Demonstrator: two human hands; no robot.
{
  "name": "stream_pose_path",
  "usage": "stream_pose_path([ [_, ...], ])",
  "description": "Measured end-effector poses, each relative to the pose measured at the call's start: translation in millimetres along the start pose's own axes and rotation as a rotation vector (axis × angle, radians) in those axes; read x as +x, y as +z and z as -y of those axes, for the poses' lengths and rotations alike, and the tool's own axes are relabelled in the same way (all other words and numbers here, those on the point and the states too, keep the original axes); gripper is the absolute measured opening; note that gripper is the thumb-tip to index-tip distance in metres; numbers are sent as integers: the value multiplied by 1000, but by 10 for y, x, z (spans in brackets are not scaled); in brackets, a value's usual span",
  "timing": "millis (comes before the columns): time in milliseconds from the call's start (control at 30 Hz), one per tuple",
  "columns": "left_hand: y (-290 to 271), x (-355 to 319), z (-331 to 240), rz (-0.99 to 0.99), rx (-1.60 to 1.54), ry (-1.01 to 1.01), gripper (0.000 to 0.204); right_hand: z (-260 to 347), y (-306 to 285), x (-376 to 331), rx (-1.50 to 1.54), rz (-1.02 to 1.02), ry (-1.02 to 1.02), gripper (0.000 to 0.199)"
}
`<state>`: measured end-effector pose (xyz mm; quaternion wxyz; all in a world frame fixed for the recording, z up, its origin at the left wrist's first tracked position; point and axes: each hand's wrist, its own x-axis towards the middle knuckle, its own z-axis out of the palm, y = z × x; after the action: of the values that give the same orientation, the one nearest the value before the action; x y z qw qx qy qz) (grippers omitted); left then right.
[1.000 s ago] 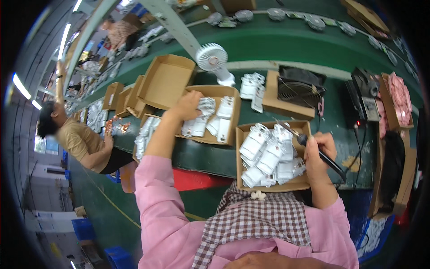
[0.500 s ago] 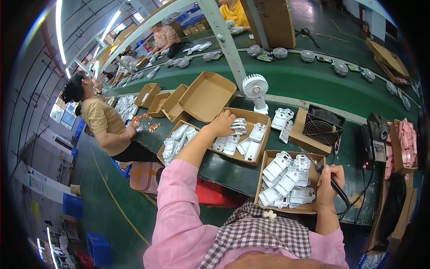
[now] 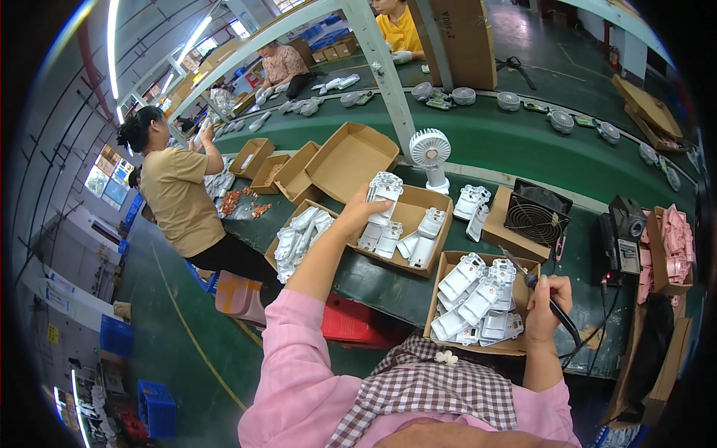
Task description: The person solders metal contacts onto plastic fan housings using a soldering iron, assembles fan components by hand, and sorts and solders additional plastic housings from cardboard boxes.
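Observation:
My left hand (image 3: pixel 360 215) grips a white plastic housing (image 3: pixel 385 196), lifted over the far middle cardboard box (image 3: pixel 439 237). More white housings (image 3: pixel 428 224) lie in that box. In my right hand (image 3: pixel 551 300) is a soldering iron (image 3: pixel 532 279), its thin metal tip pointing up and left, above the right edge of the near cardboard box (image 3: pixel 442 272). A heap of white plastic housings (image 3: pixel 478 299) fills this near box. At the left, another box holds a pile of long white parts (image 3: pixel 300 237).
A white handheld fan (image 3: pixel 429 153) stands behind the boxes. A black square fan (image 3: pixel 536 216) and a black boxy device (image 3: pixel 626 235) with cables are at the right, beside a box of pink parts (image 3: pixel 678 243). A person in tan (image 3: pixel 179 190) stands left. A green conveyor (image 3: pixel 508 134) runs behind.
My left hand has raised a white housing up out of the far middle box. My right hand stays nearly still with the soldering iron. The person in tan has raised their arms.

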<state>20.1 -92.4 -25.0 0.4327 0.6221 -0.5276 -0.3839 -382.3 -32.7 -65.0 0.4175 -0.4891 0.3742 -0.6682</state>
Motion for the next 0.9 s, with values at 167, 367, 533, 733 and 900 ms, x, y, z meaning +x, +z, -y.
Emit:
stream_pose_path([
  [167,140,-271,-151,87,-650,-156,46,10,9,2,14,-10,-4,18],
  [367,318,-497,-220,74,-965,-181,44,0,-5,-4,43,-17,-14,18],
  [533,635,-632,-274,219,-1034,-115,46,-19,-16,-7,56,-35,-48,18],
  [733,1078,-684,-333,309,-1037,-138,40,-41,-20,-10,71,-59,-78,18],
  [900,1331,-734,-326,249,-1010,-133,46,-37,-11,-4,119,-99,-86,16],
])
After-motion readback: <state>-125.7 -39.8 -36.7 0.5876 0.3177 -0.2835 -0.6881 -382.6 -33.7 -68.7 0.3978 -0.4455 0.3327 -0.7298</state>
